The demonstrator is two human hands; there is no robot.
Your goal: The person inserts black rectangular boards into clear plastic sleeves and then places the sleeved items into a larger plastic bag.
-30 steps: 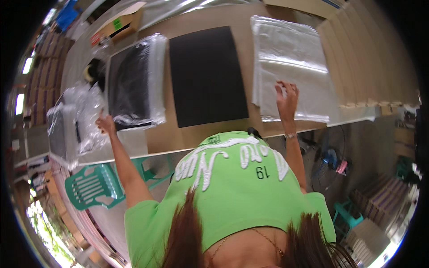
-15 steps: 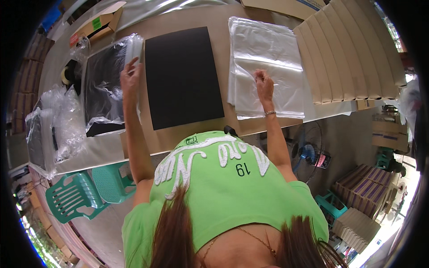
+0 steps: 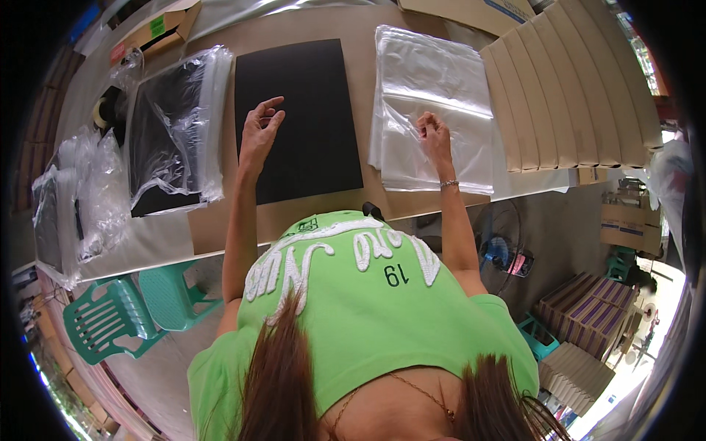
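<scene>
Black sheet (image 3: pixel 312 140) lies flat on the table (image 3: pixel 209 229), between a plastic-wrapped black stack (image 3: pixel 162 110) and clear plastic bags (image 3: pixel 434 73). Your left hand (image 3: pixel 261 134) is over the sheet, fingers loosely spread. Your right hand (image 3: pixel 436 140) is at the bags, fingers bent; can't tell whether they pinch film.

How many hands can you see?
2: the left hand is over the bare black sheet, and the right hand is over the pile of clear plastic. Neither is hidden.
</scene>
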